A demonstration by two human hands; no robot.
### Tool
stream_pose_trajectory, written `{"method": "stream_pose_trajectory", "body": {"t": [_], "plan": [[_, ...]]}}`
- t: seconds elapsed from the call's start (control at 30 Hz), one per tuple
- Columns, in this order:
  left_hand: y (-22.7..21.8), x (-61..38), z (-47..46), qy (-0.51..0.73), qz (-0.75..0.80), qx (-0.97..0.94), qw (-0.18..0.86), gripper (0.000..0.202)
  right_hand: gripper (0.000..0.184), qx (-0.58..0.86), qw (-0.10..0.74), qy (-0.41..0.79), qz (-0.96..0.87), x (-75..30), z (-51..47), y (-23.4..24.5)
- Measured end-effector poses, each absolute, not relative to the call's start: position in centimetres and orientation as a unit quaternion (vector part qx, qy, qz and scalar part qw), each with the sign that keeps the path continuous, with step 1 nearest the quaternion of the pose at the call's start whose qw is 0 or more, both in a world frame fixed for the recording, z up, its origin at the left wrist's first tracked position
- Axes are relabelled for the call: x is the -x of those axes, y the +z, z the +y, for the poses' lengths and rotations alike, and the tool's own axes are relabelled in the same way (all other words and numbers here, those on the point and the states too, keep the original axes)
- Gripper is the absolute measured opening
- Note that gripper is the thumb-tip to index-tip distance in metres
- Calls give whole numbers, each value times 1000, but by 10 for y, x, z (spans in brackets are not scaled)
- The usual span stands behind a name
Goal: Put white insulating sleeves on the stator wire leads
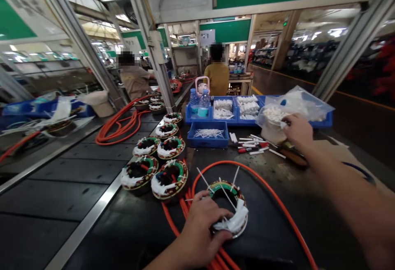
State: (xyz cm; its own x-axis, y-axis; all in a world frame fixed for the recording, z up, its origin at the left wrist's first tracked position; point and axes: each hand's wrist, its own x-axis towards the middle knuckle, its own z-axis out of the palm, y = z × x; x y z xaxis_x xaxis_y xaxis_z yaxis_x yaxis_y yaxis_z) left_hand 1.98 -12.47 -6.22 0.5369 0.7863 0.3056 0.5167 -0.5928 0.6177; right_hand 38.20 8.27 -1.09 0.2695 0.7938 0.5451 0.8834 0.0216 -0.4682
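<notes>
A ring-shaped motor stator (227, 186) with a green winding edge lies on the dark bench in front of me. White sleeving (237, 217) covers its near right part, and several thin white cable ties stick up from it. My left hand (202, 222) grips the stator's near left side, thumb at the front and fingers over the rim. Farther right, my right hand (298, 129) is at the rim of a tub of small white pieces (273, 116), fingertips pinched together. A bit of white shows at those fingertips, too small to name.
Several finished-looking stators (171, 179) stand left beside the conveyor (61, 192). An orange cable (271, 194) loops around the stator. Behind are a small blue tray (208, 141) of cable ties, blue bins (236, 120), bottles (203, 105) and loose markers (251, 146). Two people work beyond.
</notes>
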Motion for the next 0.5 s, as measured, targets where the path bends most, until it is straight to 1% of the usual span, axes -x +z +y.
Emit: {"method": "stream_pose_trajectory", "body": {"t": [0.1, 0.17, 0.23, 0.3, 0.33, 0.4, 0.43, 0.5], "plan": [[-67, -22, -125, 316, 382, -843, 211, 23, 26, 667, 441, -41, -599, -378, 77, -8], [-71, -22, -126, 323, 375, -848, 189, 24, 27, 645, 464, -25, -607, -365, 55, -8], [-72, -23, -128, 320, 365, -860, 159, 25, 24, 600, 487, -8, -634, -344, 13, -13], [-71, -26, -133, 320, 364, -866, 122, 27, 24, 508, 516, 29, -689, -318, -46, -23], [-70, -28, -136, 323, 370, -864, 112, 28, 25, 457, 510, 47, -727, -307, -79, -30], [-67, -32, -140, 329, 392, -850, 121, 31, 33, 351, 462, 74, -811, -289, -143, -44], [-65, -35, -142, 329, 407, -841, 138, 32, 37, 321, 443, 74, -834, -284, -171, -51], [-62, -39, -143, 323, 437, -821, 175, 32, 38, 316, 407, 86, -853, -280, -216, -63]]}}
